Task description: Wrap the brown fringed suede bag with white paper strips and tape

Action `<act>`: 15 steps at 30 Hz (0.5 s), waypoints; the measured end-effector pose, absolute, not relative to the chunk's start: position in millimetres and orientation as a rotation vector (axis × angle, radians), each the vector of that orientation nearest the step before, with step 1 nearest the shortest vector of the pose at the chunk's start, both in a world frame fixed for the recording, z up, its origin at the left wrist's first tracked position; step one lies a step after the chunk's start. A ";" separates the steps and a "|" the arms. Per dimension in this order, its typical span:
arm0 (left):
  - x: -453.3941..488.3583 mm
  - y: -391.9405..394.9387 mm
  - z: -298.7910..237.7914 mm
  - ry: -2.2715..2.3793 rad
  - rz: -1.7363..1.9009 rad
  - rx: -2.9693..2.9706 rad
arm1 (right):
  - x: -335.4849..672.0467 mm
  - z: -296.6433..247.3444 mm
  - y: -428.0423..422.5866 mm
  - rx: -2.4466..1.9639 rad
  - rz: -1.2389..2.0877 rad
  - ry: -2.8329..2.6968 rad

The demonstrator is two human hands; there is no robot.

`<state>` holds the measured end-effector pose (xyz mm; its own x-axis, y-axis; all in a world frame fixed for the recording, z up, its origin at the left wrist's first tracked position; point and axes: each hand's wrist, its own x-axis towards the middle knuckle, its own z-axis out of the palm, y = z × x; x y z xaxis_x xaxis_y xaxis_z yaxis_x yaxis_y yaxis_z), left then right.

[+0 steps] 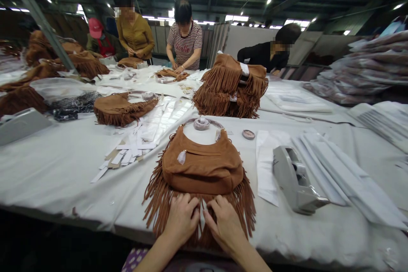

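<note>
A brown suede handbag lies flat on the white-covered table in front of me, with its zip across the face and its handle away from me. A white wrap covers the zip pull. Long fringe spreads from its sides and lower edge. At that lower edge my left hand has its fingers curled down on the fringe. Close to its right, my right hand is bent over the fringe too, thumb near the fingers. Strands show between the two hands; the fingertips are partly hidden.
A tape dispenser stands to the right beside white paper sheets and a tape roll. Paper strips lie left. Beyond are stacked fringed bags, another bag and several co-workers. Wrapped packs are piled at right.
</note>
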<state>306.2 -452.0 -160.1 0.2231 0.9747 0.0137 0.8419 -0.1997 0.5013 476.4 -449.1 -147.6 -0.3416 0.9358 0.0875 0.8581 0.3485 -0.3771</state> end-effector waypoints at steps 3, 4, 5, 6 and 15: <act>310.5 -452.6 -153.7 1.767 0.385 2.116 | 460.4 -148.2 -451.9 -1.837 0.298 -2.212; 311.4 -453.1 -150.8 1.783 0.357 2.114 | 457.5 -148.5 -452.6 -1.873 0.274 -2.206; 312.0 -453.8 -147.9 1.792 0.335 2.111 | 455.9 -149.0 -453.3 -1.895 0.256 -2.207; 312.2 -454.9 -145.2 1.795 0.318 2.108 | 455.5 -149.7 -454.2 -1.915 0.238 -2.206; 285.9 -461.1 -168.1 1.759 0.092 2.259 | 491.3 -206.1 -463.6 -1.952 -0.044 -2.090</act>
